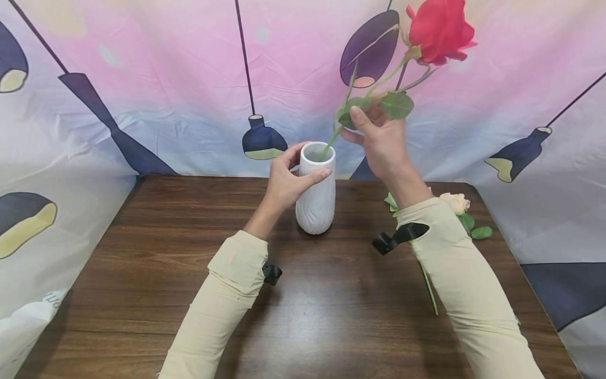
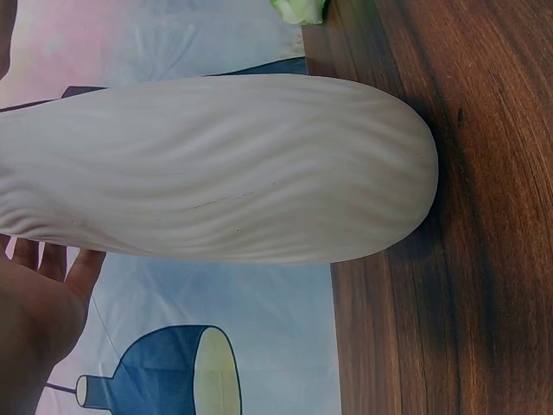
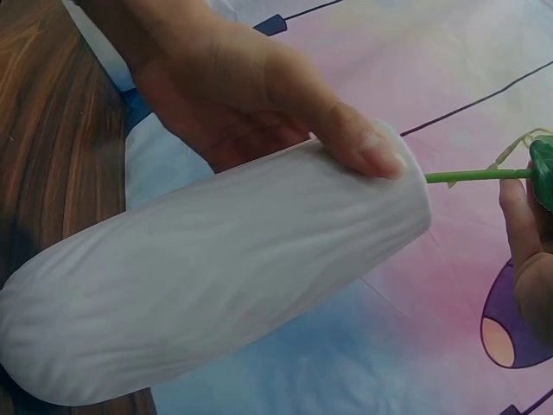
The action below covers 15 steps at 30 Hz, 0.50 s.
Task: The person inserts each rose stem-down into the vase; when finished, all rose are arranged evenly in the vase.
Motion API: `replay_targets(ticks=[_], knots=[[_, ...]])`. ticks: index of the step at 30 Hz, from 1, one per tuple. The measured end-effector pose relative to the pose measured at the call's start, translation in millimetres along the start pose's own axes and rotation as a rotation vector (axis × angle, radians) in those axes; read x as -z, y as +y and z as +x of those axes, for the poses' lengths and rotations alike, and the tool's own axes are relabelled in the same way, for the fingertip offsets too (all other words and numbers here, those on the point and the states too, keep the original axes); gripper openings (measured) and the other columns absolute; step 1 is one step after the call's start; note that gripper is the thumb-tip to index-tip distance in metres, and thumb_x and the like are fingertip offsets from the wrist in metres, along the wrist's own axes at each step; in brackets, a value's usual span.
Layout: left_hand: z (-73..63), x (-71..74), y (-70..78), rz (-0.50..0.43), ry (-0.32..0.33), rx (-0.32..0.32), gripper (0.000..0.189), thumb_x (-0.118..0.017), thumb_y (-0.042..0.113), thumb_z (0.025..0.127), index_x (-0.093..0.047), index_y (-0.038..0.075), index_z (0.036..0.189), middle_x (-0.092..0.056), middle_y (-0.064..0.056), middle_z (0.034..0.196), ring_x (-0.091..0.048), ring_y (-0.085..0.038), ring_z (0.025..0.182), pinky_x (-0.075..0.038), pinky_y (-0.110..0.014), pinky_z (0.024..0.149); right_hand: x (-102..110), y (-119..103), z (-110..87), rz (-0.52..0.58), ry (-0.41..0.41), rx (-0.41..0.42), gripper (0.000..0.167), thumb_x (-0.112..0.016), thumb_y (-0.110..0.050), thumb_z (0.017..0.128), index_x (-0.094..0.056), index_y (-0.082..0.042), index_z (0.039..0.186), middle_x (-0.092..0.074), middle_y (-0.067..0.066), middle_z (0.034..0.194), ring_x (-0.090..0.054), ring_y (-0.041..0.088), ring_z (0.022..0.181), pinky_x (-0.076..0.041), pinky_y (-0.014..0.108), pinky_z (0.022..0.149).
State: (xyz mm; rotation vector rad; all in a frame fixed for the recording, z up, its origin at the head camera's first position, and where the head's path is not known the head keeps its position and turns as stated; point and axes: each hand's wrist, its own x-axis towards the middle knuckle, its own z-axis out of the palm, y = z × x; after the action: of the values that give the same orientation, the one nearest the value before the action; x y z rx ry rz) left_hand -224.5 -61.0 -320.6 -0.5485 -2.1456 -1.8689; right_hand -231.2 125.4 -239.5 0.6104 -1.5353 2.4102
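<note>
A white vase point(image 1: 315, 202) with wavy ridges stands upright on the wooden table. Near its rim my left hand point(image 1: 289, 179) grips it, thumb across the front and fingers round the far side; the right wrist view shows this thumb point(image 3: 371, 154) just below the rim. Above and to the right, my right hand point(image 1: 381, 137) pinches the green stem of a red rose point(image 1: 440, 31) among its leaves. The stem's lower end point(image 1: 324, 152) reaches into the vase mouth, and its tip is hidden inside. The bloom leans up to the right.
A pale peach rose point(image 1: 455, 202) lies on the table point(image 1: 189, 263) at the right, partly hidden under my right sleeve, its stem point(image 1: 428, 287) pointing toward me. Behind the table hangs a printed cloth point(image 1: 189, 105) with lamp shapes.
</note>
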Motion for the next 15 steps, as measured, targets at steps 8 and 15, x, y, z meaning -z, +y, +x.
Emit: replay_targets(ticks=[8,15], knots=[[0.8,-0.5,-1.3,0.01,-0.002,0.0,0.061,-0.085,0.013,0.079,-0.062,0.007,0.135,-0.07,-0.015,0.121,-0.07,-0.023,0.104,-0.061,-0.036,0.084,1.1,5.3,-3.8,-0.027,-0.007,-0.015,0.032,-0.052,0.008,0.099,-0.066,-0.02,0.1,-0.074,-0.005,0.092,-0.073,0.011,0.083,-0.064,0.032,0.076],[1.2,-0.1,-0.4,0.011,-0.001,0.002,0.06,-0.085,0.013,0.079,-0.062,0.006,0.135,-0.07,-0.015,0.121,-0.07,-0.024,0.105,-0.062,-0.038,0.085,2.8,10.6,-5.3,-0.021,0.003,-0.026,0.03,-0.053,0.008,0.099,-0.065,-0.02,0.099,-0.074,-0.006,0.091,-0.074,0.011,0.082,-0.064,0.031,0.075]])
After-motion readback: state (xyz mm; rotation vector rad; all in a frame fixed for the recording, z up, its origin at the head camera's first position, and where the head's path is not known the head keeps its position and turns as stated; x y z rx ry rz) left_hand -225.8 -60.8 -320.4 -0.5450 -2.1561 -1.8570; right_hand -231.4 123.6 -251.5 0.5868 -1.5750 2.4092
